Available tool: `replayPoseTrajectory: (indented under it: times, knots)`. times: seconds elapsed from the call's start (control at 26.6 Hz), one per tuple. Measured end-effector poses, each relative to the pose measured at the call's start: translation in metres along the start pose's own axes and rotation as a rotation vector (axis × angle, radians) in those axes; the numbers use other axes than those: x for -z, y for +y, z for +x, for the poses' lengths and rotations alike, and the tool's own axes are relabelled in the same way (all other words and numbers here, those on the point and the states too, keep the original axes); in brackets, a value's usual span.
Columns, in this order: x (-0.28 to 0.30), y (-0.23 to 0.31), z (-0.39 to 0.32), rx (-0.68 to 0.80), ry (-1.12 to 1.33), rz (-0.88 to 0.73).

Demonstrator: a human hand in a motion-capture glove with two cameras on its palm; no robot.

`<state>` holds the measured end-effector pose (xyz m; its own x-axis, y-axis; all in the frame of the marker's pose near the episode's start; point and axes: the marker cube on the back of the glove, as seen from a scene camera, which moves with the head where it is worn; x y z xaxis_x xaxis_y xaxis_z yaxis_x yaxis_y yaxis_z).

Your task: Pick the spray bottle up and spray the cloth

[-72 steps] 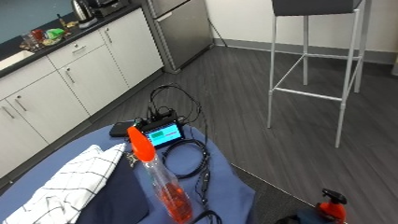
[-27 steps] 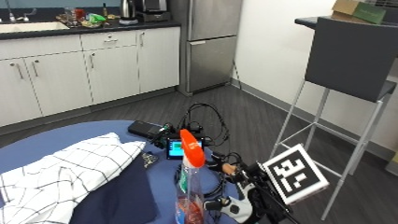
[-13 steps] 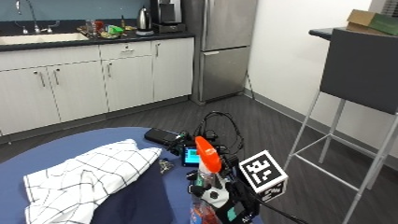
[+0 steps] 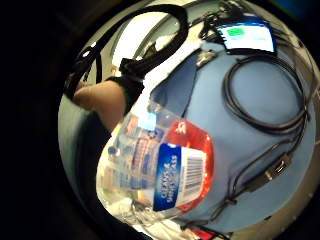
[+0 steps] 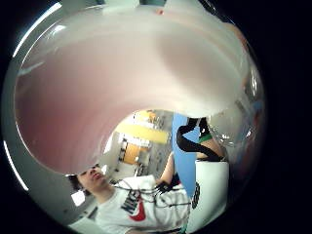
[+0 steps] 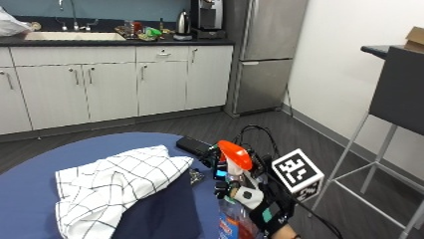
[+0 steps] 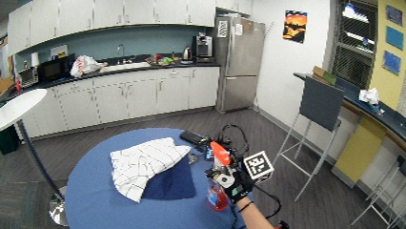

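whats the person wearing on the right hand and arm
The right hand wears a black glove with black straps, white plastic pieces and a small green patch. A thin black band circles the wrist. The forearm below it is bare, with no sleeve showing; the thumb side palm view shows a white T-shirt with a red logo.

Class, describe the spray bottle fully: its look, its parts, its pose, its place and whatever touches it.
The spray bottle stands upright near the edge of the round blue table, beside the white checked cloth. It has an orange trigger head above a clear plastic body holding reddish liquid. The little finger side palm view shows a label in blue, red and white with a barcode. The gloved right hand grips it round the neck and upper body. Whether its base touches the table cannot be seen.
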<state>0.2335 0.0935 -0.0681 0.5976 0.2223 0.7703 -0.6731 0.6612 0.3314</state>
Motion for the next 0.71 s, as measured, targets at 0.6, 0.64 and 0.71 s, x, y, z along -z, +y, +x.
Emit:
replayPoseTrajectory:
  times: [0.6,0.64,0.71]
  knots:
    - [-0.023,-0.075,-0.020,-0.335,0.248,-0.525]
    - [-0.025,-0.076,-0.018,-0.353,0.253,-0.538]
    - [-0.028,-0.076,-0.014,-0.380,0.260,-0.560]
